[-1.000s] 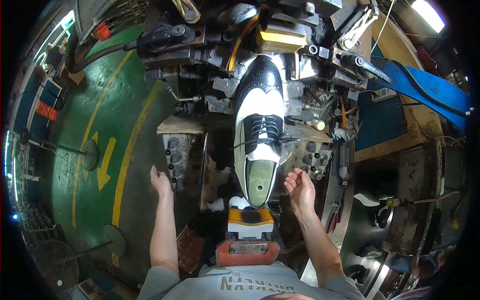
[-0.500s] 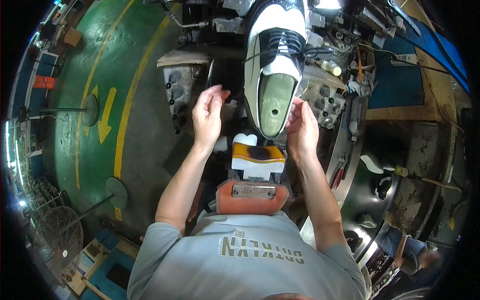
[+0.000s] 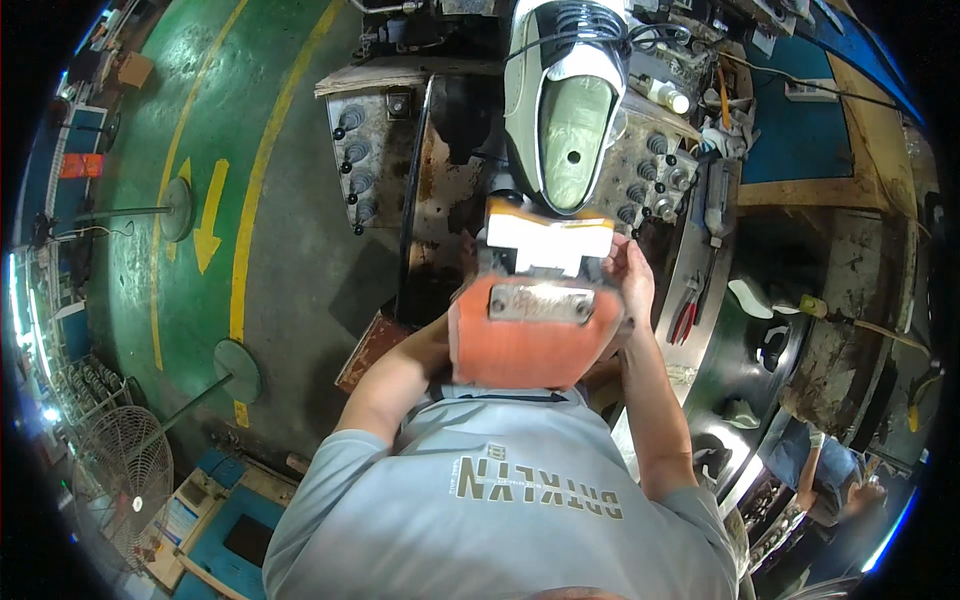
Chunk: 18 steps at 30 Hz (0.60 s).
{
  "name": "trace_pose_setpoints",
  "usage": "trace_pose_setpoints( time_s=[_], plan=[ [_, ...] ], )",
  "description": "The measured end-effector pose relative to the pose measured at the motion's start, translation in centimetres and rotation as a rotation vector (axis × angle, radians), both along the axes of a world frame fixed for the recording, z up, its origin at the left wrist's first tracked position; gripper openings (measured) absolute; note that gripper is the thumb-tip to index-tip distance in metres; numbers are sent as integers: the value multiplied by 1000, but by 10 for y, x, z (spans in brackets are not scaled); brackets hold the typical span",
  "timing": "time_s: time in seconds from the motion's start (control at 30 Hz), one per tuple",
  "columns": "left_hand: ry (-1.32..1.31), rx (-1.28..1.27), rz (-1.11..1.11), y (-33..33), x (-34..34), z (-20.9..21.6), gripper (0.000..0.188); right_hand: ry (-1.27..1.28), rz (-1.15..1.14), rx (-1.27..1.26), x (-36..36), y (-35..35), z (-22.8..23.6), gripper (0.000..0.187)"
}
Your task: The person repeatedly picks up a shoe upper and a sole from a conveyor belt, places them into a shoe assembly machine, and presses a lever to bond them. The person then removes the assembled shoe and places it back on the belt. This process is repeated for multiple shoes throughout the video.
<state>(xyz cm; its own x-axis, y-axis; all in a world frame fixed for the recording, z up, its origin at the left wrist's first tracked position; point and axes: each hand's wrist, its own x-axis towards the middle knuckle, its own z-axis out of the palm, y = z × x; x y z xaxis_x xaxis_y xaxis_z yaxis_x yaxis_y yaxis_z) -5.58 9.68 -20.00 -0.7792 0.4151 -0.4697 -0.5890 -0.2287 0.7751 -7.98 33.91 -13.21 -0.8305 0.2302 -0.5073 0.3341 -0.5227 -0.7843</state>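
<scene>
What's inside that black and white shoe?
Inside the shoe sits a pale green form with a small dark hole. What lies deeper in, beneath the laces, is covered, so I can't tell.

- head cam's the left fisheye of a worn pair, aimed steeply down
- super close to the wearer, grey shirt (image 3: 500, 545) fills the near middle
- shoe (image 3: 567, 115) gets cropped at the far edge, green floor (image 3: 200, 310) bends away left toward the dark rim

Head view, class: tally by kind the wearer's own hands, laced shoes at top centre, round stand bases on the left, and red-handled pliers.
Left hand and right hand: 2
Laced shoe: 1
Round stand bases: 2
Red-handled pliers: 1
Total: 6
</scene>
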Motion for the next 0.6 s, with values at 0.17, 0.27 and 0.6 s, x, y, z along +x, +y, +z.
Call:
trace_pose_setpoints(
  time_s=[0.17,0.27,0.6],
  plan=[
    [62,-56,82,-15,-14,12,70,-24,-10,37,9,-2,1,33],
    [106,-110,143,-42,-22,35,76,0,-10,30,13,0,-3,33],
    [244,276,172,-193,11,165,118,-61,-26,138,23,6,11,30]
  ],
)
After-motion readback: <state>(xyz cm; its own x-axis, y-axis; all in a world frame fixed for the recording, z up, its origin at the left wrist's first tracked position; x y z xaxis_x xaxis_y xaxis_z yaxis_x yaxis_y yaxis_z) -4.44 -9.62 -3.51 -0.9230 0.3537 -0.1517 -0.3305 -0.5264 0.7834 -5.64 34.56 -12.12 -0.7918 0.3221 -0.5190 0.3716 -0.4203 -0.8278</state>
